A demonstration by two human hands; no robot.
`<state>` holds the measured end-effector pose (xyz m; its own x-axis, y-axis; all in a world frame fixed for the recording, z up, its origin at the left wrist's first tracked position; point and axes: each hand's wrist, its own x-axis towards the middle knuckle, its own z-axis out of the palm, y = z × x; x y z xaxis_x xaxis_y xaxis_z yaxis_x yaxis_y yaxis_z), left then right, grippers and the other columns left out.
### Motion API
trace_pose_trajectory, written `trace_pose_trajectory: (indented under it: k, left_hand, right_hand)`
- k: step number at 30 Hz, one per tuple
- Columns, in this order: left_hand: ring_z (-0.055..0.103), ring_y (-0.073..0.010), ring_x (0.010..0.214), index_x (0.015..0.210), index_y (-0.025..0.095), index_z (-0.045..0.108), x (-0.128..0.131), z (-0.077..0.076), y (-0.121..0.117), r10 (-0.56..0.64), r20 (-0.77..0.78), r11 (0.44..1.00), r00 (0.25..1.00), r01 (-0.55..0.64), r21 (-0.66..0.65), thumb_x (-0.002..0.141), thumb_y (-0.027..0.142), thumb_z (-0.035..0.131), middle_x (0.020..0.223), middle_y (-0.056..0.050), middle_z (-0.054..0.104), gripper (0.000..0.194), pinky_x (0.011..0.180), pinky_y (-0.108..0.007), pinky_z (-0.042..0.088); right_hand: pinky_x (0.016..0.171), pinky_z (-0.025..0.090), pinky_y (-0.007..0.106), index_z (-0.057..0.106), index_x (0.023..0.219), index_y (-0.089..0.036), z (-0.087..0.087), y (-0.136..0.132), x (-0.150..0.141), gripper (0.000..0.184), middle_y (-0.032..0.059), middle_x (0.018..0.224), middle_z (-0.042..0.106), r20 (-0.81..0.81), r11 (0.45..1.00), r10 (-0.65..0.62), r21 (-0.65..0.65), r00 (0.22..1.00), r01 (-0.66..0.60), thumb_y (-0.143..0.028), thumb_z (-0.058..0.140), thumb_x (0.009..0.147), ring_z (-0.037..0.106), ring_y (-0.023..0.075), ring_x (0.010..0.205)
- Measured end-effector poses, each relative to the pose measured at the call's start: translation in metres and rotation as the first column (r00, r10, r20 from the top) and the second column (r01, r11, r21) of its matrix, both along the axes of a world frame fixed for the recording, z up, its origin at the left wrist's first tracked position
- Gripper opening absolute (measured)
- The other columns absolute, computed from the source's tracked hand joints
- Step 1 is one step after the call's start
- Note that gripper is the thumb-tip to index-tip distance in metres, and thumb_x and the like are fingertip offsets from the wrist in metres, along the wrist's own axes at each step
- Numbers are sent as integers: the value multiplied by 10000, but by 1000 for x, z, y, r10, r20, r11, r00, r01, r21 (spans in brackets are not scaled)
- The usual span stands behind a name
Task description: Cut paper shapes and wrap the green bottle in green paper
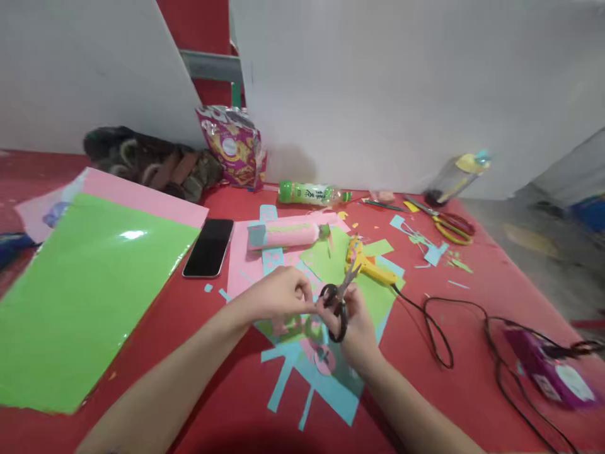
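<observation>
While two hands (283,291) (355,323) meet, one holds scissors (342,292); one phone (208,248) rests.

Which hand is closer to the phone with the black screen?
Left. The left hand is to the right of the phone and lower in view; the right hand, holding the scissors, is farther right.

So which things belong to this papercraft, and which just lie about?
Likely belonging:
- black-handled metal scissors in the right hand
- cut blue paper
- yellow plastic glue gun

Probably lying about:
- flat black phone
- shiny purple snack bag
- green-labelled plastic bottle
</observation>
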<state>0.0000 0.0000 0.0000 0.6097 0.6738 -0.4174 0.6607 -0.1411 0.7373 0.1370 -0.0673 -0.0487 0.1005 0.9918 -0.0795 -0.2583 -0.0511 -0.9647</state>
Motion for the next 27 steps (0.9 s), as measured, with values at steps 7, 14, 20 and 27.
trace_pose_trajectory:
  k: [7, 14, 20, 27]
  left_hand:
    - [311, -57, 412, 548, 139, 531, 0, -1, 1, -54, 65, 998, 996, 53, 22, 641, 324, 539, 447, 45, 392, 207, 403, -188, 180]
    - [341, -62, 453, 578, 142, 506, 2, -1, 1, 14, 149, 1000, 989, -12, -14, 645, 268, 532, 490, 55, 384, 145, 444, -181, 247]
    - [353, -63, 476, 592, 134, 509, 1, -5, 3, 15, 186, 999, 982, -7, -45, 643, 256, 542, 507, 54, 386, 137, 449, -178, 246]
    - [276, -55, 439, 568, 136, 502, -1, -6, 4, -28, 157, 998, 987, 36, -48, 648, 287, 545, 452, 74, 273, 176, 430, -186, 196]
  right_hand:
    - [499, 392, 182, 344, 702, -222, -2, 0, 1, 363, -71, 660, 539, -12, 999, -38, -14, 999, 38, -186, 689, 594, 500, 64, 551]
    - [495, 393, 186, 348, 707, -221, 2, 1, 2, 334, -62, 666, 543, -11, 997, -72, -15, 997, 71, -192, 668, 615, 503, 68, 553]
    - [528, 406, 201, 354, 699, -219, 2, 2, 1, 329, -58, 667, 548, -28, 997, -75, 2, 997, 75, -198, 670, 610, 513, 75, 567]
    - [534, 407, 195, 340, 702, -222, 1, 1, 1, 343, -64, 651, 550, -43, 997, -70, -14, 997, 69, -204, 672, 616, 513, 74, 574]
